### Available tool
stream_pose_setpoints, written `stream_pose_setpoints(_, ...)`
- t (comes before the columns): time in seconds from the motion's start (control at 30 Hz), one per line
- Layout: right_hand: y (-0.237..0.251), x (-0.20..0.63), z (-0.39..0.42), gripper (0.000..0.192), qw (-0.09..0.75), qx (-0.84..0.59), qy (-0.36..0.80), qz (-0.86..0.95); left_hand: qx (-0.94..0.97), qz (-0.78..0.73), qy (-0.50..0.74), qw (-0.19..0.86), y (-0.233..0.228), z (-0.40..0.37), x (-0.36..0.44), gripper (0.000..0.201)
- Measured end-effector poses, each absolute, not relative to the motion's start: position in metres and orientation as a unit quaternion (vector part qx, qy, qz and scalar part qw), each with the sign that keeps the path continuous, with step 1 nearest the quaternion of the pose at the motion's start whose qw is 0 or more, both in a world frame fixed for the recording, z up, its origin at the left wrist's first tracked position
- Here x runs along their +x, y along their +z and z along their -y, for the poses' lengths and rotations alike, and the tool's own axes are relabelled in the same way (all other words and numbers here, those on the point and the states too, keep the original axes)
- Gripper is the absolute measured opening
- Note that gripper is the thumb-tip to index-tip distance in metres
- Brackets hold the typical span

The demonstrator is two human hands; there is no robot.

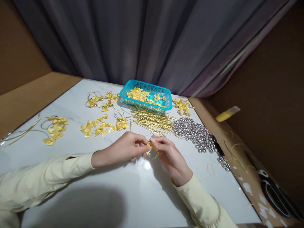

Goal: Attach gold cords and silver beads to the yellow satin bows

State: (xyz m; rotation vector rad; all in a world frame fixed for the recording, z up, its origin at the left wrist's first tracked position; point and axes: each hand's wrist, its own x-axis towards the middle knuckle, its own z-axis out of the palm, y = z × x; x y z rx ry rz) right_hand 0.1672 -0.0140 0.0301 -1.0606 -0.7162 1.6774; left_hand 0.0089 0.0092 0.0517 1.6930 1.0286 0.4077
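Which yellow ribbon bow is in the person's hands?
The yellow bow held between the left hand and right hand; the others lie on the white tabletop or in the turquoise basket.

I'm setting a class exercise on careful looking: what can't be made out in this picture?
All in the head view:
Held bow: partly covered by the left hand and right hand.
Basket floor: partly hidden by loose bows.
Beads: too small and overlapping to count.
Left sleeve: cut off by the left edge.
Curtain: top cut off by the upper edge.
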Motion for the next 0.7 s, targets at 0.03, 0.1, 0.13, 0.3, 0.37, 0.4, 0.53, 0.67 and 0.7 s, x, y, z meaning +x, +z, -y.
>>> stream_pose_setpoints(0.03, 0.0294, 0.1671, 0.0143, 0.012, 0.492, -0.433, 0.698, 0.288, 0.712, -0.430, 0.180, 0.524, 0.0507, -0.0088, 0.0091, 0.025)
stream_pose_setpoints(0.1, 0.0283, 0.1670, 0.0149, 0.012, 0.493, -0.422, 0.709, 0.276, 0.719, -0.427, 0.199, 0.511, 0.0487, -0.0084, 0.0091, 0.024)
stream_pose_setpoints(0.13, 0.0281, 0.1670, 0.0150, 0.012, 0.494, -0.417, 0.712, 0.272, 0.722, -0.424, 0.206, 0.507, 0.0478, -0.0083, 0.0089, 0.024)
stream_pose_setpoints(0.3, 0.0288, 0.1682, 0.0140, 0.013, 0.508, -0.410, 0.708, 0.271, 0.714, -0.412, 0.205, 0.528, 0.0489, -0.0077, 0.0074, 0.023)
stream_pose_setpoints(0.37, 0.0292, 0.1688, 0.0133, 0.012, 0.515, -0.413, 0.701, 0.270, 0.704, -0.407, 0.201, 0.546, 0.0514, -0.0074, 0.0072, 0.027)
stream_pose_setpoints(0.4, 0.0294, 0.1690, 0.0131, 0.012, 0.517, -0.415, 0.699, 0.270, 0.699, -0.407, 0.201, 0.553, 0.0525, -0.0073, 0.0074, 0.028)
stream_pose_setpoints(0.53, 0.0297, 0.1689, 0.0133, 0.012, 0.512, -0.420, 0.696, 0.276, 0.680, -0.421, 0.204, 0.565, 0.0533, -0.0072, 0.0089, 0.027)
stream_pose_setpoints(0.67, 0.0297, 0.1670, 0.0145, 0.011, 0.519, -0.414, 0.692, 0.285, 0.660, -0.436, 0.215, 0.573, 0.0513, -0.0072, 0.0112, 0.027)
stream_pose_setpoints(0.7, 0.0296, 0.1665, 0.0149, 0.011, 0.520, -0.411, 0.693, 0.284, 0.657, -0.439, 0.216, 0.574, 0.0511, -0.0071, 0.0119, 0.026)
